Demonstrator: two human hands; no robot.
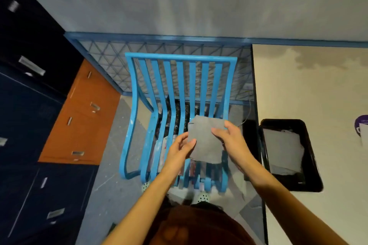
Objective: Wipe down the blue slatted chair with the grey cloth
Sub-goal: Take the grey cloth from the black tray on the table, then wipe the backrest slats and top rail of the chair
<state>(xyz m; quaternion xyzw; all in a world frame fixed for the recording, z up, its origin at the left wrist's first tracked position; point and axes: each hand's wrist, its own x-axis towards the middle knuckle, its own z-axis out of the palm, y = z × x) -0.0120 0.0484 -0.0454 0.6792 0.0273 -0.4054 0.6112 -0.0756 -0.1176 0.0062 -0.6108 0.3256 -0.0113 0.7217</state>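
Left hand point(179, 150) pinches the cloth's point(207, 141) left edge between thumb and curled fingers; right hand point(232, 139) grips its right edge, fingers folded over the top; the cloth hangs spread flat between them, above the right half of the seat of the chair point(179, 87); whether it touches the slats cannot be told; the chair stands against a mesh rail point(111, 59); right of it, on a table point(310, 85), a black tray point(310, 157) holds a grey sheet point(282, 151); left stands an orange cabinet point(79, 123).

Left hand point(180, 148) pinching, right hand point(229, 137) gripping, both forearms extended forward
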